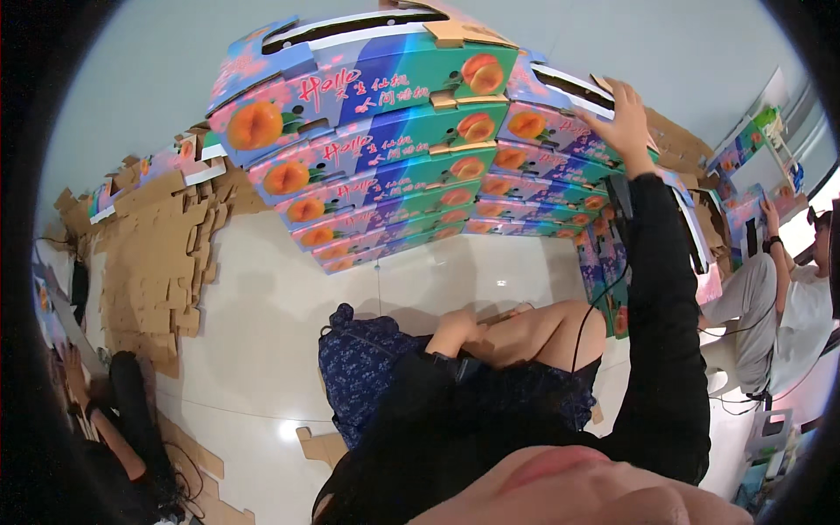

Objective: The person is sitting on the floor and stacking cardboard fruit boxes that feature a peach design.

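Note:
My right hand (623, 131) reaches up to the right-hand stack of fruit cartons. Its fingers are apart and lie at the top edge of the uppermost carton (560, 122), which is printed in pink, blue and green with peaches. A dark slot shows in that carton's top, beside a white strip. Down by my bent bare leg (525, 341), my left hand (457, 331) rests near the knee and shin. Its fingers are mostly hidden, so I cannot see whether they hold anything. Both forearms wear black sleeves.
Left of that pile rises a taller stack of matching cartons (367, 105). Flattened brown cardboard (149, 271) lies on the left. A dark-blue patterned cloth (363, 367) covers something beside me. Another person (770, 306) sits at the right with a carton; a co-worker's arm (109, 429) shows at lower left.

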{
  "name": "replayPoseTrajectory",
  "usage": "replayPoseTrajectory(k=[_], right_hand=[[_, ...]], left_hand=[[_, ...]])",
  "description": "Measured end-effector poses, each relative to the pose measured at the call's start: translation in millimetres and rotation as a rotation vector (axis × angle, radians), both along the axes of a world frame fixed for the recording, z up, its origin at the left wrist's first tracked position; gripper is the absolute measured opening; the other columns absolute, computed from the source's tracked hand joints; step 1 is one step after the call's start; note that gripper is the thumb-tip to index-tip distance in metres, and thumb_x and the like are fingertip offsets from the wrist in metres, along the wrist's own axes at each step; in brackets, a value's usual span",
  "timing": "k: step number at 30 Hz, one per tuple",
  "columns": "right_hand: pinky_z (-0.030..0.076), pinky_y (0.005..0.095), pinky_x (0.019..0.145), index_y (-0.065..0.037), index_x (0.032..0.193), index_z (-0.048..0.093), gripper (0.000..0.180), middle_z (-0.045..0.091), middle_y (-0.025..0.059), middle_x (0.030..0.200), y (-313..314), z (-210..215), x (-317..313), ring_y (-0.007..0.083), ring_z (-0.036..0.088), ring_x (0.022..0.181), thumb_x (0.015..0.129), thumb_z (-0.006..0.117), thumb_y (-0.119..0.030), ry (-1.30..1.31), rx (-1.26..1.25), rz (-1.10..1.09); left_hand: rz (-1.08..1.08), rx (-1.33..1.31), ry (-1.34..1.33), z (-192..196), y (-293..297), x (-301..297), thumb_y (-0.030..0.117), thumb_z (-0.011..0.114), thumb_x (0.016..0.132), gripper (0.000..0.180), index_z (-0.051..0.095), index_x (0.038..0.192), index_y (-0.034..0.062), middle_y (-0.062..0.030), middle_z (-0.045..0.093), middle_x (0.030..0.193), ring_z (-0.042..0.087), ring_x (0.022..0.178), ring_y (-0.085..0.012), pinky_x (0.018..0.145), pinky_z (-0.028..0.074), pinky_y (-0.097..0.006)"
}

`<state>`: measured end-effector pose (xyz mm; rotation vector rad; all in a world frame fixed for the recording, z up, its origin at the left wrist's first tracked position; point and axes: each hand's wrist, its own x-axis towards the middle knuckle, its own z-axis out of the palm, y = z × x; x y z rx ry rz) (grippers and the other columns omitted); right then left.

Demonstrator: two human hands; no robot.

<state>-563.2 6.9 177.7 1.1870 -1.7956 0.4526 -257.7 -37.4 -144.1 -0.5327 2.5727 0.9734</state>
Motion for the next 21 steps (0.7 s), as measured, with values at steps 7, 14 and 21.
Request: replayPoseTrajectory(k=[7, 14, 21], right_hand=[[0.033, 0.0458, 0.105, -0.007, 0.138, 0.042, 0.116, 0.046, 0.0239, 0.134, -37.7, -41.4, -65.1, 0.0386, 0.043, 0.126, 0.046, 0.074, -0.072, -0.473, 0.504, -0.087], [0.039, 0.0433, 0.101, -0.008, 0.142, 0.03, 0.119, 0.046, 0.022, 0.13, -31.9, -19.4, -67.5, 0.0394, 0.043, 0.121, 0.042, 0.089, -0.037, -0.36, 0.729, -0.065], [0.041, 0.0443, 0.097, -0.006, 0.135, 0.04, 0.107, 0.051, 0.0231, 0.123, -8.4, 26.8, -25.9, 0.0421, 0.05, 0.113, 0.048, 0.083, -0.052, -0.284, 0.653, -0.266]], left_hand=[[-0.006, 0.023, -0.028, -15.2, -2.6, -3.7, 0.05, 0.057, 0.081, 0.055, 0.063, 0.103, 0.0004, -0.0226, 0.065, 0.101, 0.061, 0.097, -0.0379, 0.084, 0.048, -0.044], [-0.003, 0.01, -0.045, -16.4, -7.4, -7.8, 0.05, 0.057, 0.081, 0.052, 0.066, 0.095, 0.0006, -0.021, 0.066, 0.098, 0.062, 0.097, -0.0369, 0.084, 0.048, -0.044], [0.012, 0.014, -0.139, -37.9, -21.1, -3.1, 0.046, 0.056, 0.081, 0.049, 0.068, 0.103, 0.0039, -0.02, 0.064, 0.108, 0.06, 0.102, -0.0365, 0.087, 0.046, -0.043]])
